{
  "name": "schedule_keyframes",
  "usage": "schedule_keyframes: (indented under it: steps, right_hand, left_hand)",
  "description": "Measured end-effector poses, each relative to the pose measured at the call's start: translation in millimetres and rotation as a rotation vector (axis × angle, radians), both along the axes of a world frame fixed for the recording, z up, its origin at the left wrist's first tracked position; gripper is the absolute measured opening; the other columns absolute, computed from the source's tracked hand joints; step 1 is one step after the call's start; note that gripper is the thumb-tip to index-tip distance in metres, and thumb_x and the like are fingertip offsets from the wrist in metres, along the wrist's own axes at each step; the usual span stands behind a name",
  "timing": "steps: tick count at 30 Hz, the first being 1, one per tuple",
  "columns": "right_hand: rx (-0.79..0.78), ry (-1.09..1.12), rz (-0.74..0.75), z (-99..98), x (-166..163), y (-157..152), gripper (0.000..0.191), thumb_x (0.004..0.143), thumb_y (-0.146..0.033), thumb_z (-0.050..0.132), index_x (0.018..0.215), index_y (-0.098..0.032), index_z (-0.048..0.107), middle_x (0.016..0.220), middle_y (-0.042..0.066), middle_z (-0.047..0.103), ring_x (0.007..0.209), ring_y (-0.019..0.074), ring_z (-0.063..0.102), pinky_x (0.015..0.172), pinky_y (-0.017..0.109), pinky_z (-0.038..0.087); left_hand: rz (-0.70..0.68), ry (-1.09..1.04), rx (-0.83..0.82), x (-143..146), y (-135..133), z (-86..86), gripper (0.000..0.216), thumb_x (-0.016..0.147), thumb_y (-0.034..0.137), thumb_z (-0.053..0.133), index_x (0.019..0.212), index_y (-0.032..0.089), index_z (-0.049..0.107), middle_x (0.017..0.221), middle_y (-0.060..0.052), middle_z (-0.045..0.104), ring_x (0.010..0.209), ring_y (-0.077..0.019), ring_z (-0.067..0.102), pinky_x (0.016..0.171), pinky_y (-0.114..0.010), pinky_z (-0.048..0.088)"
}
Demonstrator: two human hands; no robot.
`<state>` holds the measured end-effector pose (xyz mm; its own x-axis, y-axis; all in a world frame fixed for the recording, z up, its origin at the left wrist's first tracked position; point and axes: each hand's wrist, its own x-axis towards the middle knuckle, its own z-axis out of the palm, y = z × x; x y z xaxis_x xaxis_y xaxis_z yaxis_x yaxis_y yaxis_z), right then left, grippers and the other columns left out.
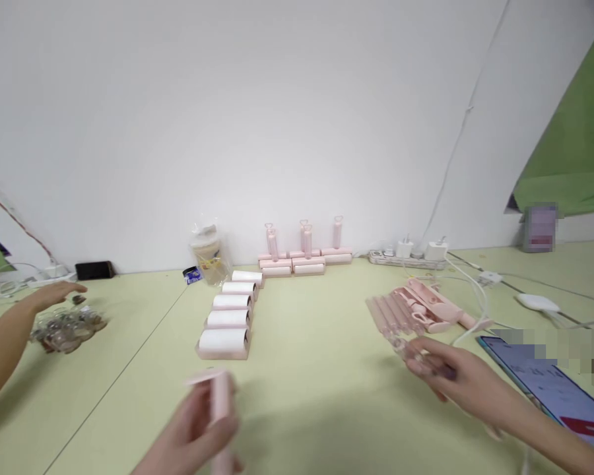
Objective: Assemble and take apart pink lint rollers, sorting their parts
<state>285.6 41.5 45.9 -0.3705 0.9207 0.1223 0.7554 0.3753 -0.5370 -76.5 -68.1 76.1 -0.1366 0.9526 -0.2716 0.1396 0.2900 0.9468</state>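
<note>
My left hand is low in the middle, blurred, with its fingers wrapped round a pink roller handle held upright. My right hand reaches in from the right, its fingers pinched on a pale pink part I cannot make out, at the near edge of a pile of pink handles. A row of white lint rolls on pink bases lies between the hands, farther back on the green table.
Assembled pink rollers stand against the white wall. A bagged cup is to their left. A power strip with chargers and cables runs right. A phone lies by my right arm. Another person's hand hovers over clear small parts.
</note>
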Motion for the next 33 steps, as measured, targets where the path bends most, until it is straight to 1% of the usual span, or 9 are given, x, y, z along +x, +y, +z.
schedule_keyframes:
  steps: [4, 8, 10, 14, 18, 21, 24, 27, 33]
  right_hand:
    - [-0.111, 0.235, 0.130, -1.1, -27.9, 2.2, 0.031, 0.077, -0.024, 0.044, 0.108, -0.023, 0.041, 0.067, -0.004, 0.055, 0.053, 0.0119, 0.050, 0.050, 0.022, 0.039]
    - [-0.020, 0.185, 0.157, 4.6, -46.9, -8.4, 0.029, 0.076, -0.025, 0.051, 0.102, -0.025, 0.040, 0.073, -0.005, 0.060, 0.049, 0.0089, 0.046, 0.047, 0.019, 0.035]
    - [0.090, 0.123, 0.199, 5.8, -49.2, -12.9, 0.021, 0.077, -0.029, 0.053, 0.096, -0.024, 0.046, 0.074, -0.004, 0.062, 0.051, 0.0085, 0.049, 0.049, 0.019, 0.035]
    - [0.426, -0.089, 0.422, 2.6, -53.0, -22.1, 0.023, 0.083, -0.026, 0.047, 0.106, -0.028, 0.050, 0.090, 0.000, 0.065, 0.066, 0.0103, 0.059, 0.055, 0.020, 0.037]
    - [0.600, -0.235, 0.461, -3.6, -63.7, -37.0, 0.033, 0.084, -0.016, 0.041, 0.110, -0.035, 0.048, 0.091, 0.000, 0.062, 0.058, 0.0102, 0.056, 0.050, 0.021, 0.035]
    - [0.479, -0.111, 0.378, -2.0, -66.1, -47.3, 0.036, 0.078, -0.018, 0.046, 0.111, -0.031, 0.046, 0.088, 0.001, 0.058, 0.063, 0.0137, 0.056, 0.053, 0.022, 0.040]
    - [0.316, 0.068, 0.297, 8.7, -59.1, -50.0, 0.043, 0.075, -0.023, 0.047, 0.117, -0.023, 0.036, 0.099, 0.007, 0.052, 0.073, 0.0156, 0.055, 0.060, 0.023, 0.045]
    - [0.036, 0.191, 0.214, 20.5, -51.9, -44.7, 0.019, 0.087, -0.027, 0.032, 0.100, -0.024, 0.046, 0.087, 0.002, 0.054, 0.073, 0.0140, 0.053, 0.065, 0.023, 0.043]
    - [-0.304, 0.318, 0.150, 18.0, -57.2, -39.2, 0.034, 0.089, -0.043, 0.028, 0.087, -0.023, 0.055, 0.061, -0.004, 0.039, 0.057, 0.0113, 0.041, 0.055, 0.021, 0.035]
  left_hand:
    - [-0.392, -0.019, 0.015, 60.4, 58.7, -33.7, 0.064, 0.064, 0.035, 0.064, 0.119, 0.017, 0.035, 0.079, 0.002, 0.049, 0.076, -0.0153, 0.052, 0.071, -0.028, 0.042]
    - [-0.410, 0.239, 0.110, 90.7, 101.5, -69.7, 0.089, 0.065, 0.041, 0.062, 0.133, 0.015, 0.010, 0.082, 0.000, 0.051, 0.075, -0.0162, 0.051, 0.074, -0.029, 0.039]
    - [-0.362, 0.371, 0.183, 89.7, 110.8, -77.9, 0.084, 0.069, 0.041, 0.057, 0.134, 0.014, 0.012, 0.099, -0.007, 0.050, 0.091, -0.0219, 0.049, 0.083, -0.034, 0.036]
    - [-0.186, 0.577, 0.439, 83.5, 104.8, -65.5, 0.064, 0.076, 0.040, 0.048, 0.130, 0.012, 0.027, 0.124, -0.015, 0.036, 0.118, -0.0287, 0.027, 0.098, -0.041, 0.019]
    - [-0.518, 0.251, 0.350, 97.0, 77.9, -33.7, 0.047, 0.083, 0.047, 0.034, 0.120, 0.019, 0.044, 0.086, -0.005, 0.057, 0.087, -0.0200, 0.052, 0.082, -0.033, 0.037]
    - [-0.718, -0.241, 0.084, 111.0, 62.5, -24.7, 0.046, 0.082, 0.051, 0.035, 0.100, 0.015, 0.056, 0.061, 0.000, 0.053, 0.059, -0.0132, 0.052, 0.061, -0.025, 0.043]
    - [-0.665, -0.542, -0.084, 113.2, 59.0, -28.8, 0.036, 0.078, 0.045, 0.047, 0.099, 0.015, 0.050, 0.047, 0.006, 0.045, 0.038, -0.0067, 0.039, 0.040, -0.017, 0.035]
    - [-0.547, -0.588, -0.050, 106.0, 61.5, -32.3, 0.028, 0.081, 0.040, 0.044, 0.100, 0.020, 0.043, 0.049, 0.007, 0.046, 0.037, -0.0069, 0.039, 0.035, -0.016, 0.037]
    - [-0.623, -0.466, 0.068, 103.5, 55.1, -30.5, 0.022, 0.078, 0.036, 0.050, 0.091, 0.020, 0.042, 0.055, 0.007, 0.041, 0.040, -0.0055, 0.039, 0.034, -0.014, 0.035]
